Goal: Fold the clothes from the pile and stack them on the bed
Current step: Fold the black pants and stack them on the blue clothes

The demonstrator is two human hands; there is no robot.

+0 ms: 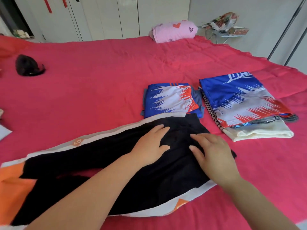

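Black trousers [103,165] (one pair) lie near, both flat hands, left [149,145] and right [214,155], pressing them; two folded stacks [171,100] [245,105] sit beyond.

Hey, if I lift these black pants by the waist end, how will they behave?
Probably floppy: the black pants lie limp and flat under the left hand and right hand. The long legs would likely dangle and drag on the bed. They look thin, so probably light.

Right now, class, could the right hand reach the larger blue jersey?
Probably yes: the right hand lies open on the black trousers, and only bedspread separates it from the blue jersey.
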